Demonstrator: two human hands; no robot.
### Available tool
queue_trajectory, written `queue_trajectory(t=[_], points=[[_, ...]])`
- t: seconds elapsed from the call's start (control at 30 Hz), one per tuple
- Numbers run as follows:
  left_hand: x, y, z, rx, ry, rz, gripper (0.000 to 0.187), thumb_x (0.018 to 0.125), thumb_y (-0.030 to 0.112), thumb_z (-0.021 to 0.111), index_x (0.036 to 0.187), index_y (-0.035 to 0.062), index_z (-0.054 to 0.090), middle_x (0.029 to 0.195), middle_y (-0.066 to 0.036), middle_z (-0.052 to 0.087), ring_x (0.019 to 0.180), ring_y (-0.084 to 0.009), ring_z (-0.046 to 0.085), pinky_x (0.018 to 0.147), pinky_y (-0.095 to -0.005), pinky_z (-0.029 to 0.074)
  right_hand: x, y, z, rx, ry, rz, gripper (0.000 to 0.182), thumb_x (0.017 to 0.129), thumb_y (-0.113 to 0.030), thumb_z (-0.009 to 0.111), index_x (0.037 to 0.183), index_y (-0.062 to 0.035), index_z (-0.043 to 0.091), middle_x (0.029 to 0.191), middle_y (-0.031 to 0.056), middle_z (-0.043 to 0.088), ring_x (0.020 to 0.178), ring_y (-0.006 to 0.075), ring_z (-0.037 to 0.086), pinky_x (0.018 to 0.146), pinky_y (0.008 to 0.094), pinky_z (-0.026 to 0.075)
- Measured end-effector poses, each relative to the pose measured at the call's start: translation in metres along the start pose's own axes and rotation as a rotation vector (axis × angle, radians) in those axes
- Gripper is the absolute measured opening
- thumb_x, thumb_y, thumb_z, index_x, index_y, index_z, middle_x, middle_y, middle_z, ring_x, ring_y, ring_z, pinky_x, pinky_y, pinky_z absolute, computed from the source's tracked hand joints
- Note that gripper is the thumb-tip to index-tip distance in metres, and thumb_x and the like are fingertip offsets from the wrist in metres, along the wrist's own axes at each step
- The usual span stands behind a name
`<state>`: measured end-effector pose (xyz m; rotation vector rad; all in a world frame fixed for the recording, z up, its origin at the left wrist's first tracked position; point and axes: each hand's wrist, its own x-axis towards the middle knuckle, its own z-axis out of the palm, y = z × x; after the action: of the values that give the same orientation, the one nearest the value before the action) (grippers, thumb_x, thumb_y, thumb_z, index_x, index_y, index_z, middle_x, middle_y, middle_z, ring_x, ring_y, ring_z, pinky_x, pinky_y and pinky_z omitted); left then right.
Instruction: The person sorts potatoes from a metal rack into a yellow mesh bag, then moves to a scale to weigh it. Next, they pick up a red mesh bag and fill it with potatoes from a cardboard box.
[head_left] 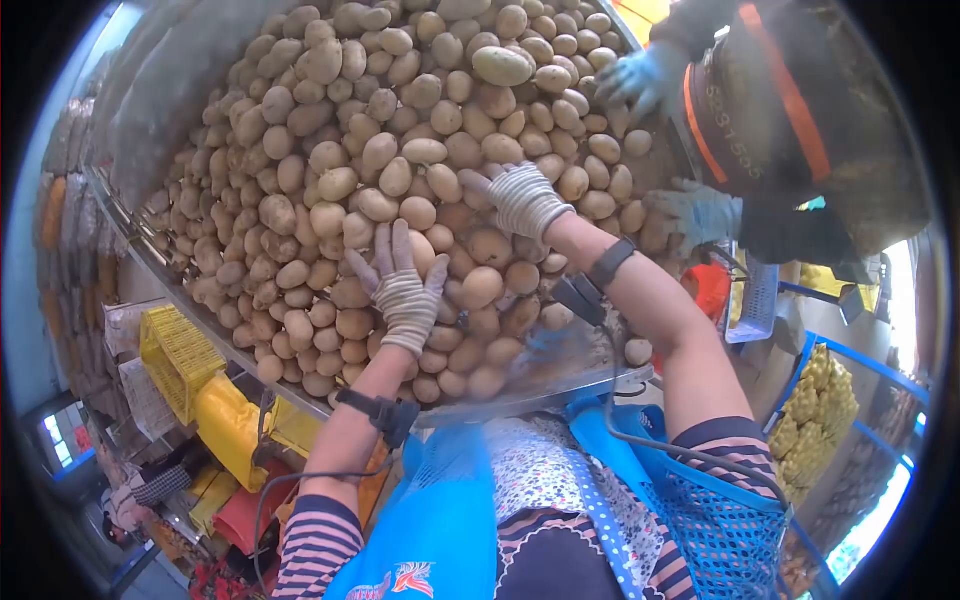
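Note:
A large heap of brown potatoes fills a metal-edged bin. My left hand, in a striped glove, rests palm down on potatoes near the middle of the heap, its fingers spread. To its right and a bit farther off, my right hand, in a matching glove, reaches over the potatoes with its fingers apart. Neither hand is wrapped round a potato. A larger pale green-tinged potato lies near the far side.
A co-worker in dark clothing with orange stripes stands at the right, with blue-gloved hands at the bin's edge. Yellow crates are at the left. A net sack of potatoes stands at the right. Cables run from my wrist devices.

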<state>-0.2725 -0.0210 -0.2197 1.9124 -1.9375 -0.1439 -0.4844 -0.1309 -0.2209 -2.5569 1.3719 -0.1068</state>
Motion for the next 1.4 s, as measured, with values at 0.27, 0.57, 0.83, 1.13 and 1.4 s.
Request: queue_trajectory(t=[0.27, 0.57, 0.83, 1.13, 1.4], points=[[0.039, 0.066, 0.007, 0.025, -0.487, 0.634, 0.029, 0.078, 0.014, 0.060, 0.106, 0.0047, 0.060, 0.104, -0.011, 0.062, 0.099, -0.0323, 0.058, 0.083, -0.0429, 0.048, -0.052, -0.003, -0.021, 1.875, 0.367, 0.414, 0.054, 0.085, -0.055, 0.056, 0.109, -0.0060, 0.057, 0.090, 0.0086, 0.065, 0.075, 0.0162, 0.065, 0.064, 0.0260, 0.053], [0.066, 0.062, 0.020, 0.295, -0.874, 0.750, 0.056, 0.068, 0.019, 0.069, 0.121, 0.0144, 0.053, 0.106, -0.015, 0.060, 0.099, -0.0333, 0.059, 0.082, -0.0435, 0.050, -0.101, -0.050, -0.073, 2.116, 0.431, 0.408, 0.042, 0.085, -0.032, 0.056, 0.118, -0.0052, 0.051, 0.109, 0.0117, 0.057, 0.093, 0.0184, 0.062, 0.067, 0.0292, 0.054], [0.002, -0.013, -0.081, -1.462, -0.548, -0.340, 0.033, 0.085, 0.031, 0.066, 0.109, 0.0102, 0.055, 0.098, -0.006, 0.063, 0.087, -0.0209, 0.066, 0.062, -0.0278, 0.054, -0.086, -0.167, -0.079, 1.912, 0.491, 0.195, 0.056, 0.090, -0.047, 0.052, 0.126, -0.0042, 0.048, 0.102, 0.0094, 0.061, 0.088, 0.0179, 0.064, 0.063, 0.0253, 0.055], [-0.277, -0.279, -0.219, -1.979, 0.248, -0.773, 0.043, 0.081, 0.034, 0.067, 0.115, 0.0112, 0.053, 0.097, -0.004, 0.061, 0.076, -0.0157, 0.062, 0.067, -0.0299, 0.052, -0.041, -0.440, 0.042, 1.982, -0.343, 0.297, 0.057, 0.092, -0.057, 0.042, 0.115, -0.0065, 0.053, 0.093, 0.0087, 0.064, 0.077, 0.0184, 0.065, 0.059, 0.0278, 0.055], [-0.381, -0.272, -0.257, -1.243, 0.931, -1.051, 0.055, 0.074, 0.001, 0.068, 0.123, 0.0131, 0.049, 0.094, 0.001, 0.055, 0.067, -0.0065, 0.051, 0.053, -0.0201, 0.046, -0.010, -0.468, 0.184, 1.414, -0.390, 0.343, 0.034, 0.095, -0.039, 0.046, 0.096, -0.0071, 0.060, 0.071, 0.0090, 0.064, 0.054, 0.0185, 0.061, 0.042, 0.0293, 0.047]])
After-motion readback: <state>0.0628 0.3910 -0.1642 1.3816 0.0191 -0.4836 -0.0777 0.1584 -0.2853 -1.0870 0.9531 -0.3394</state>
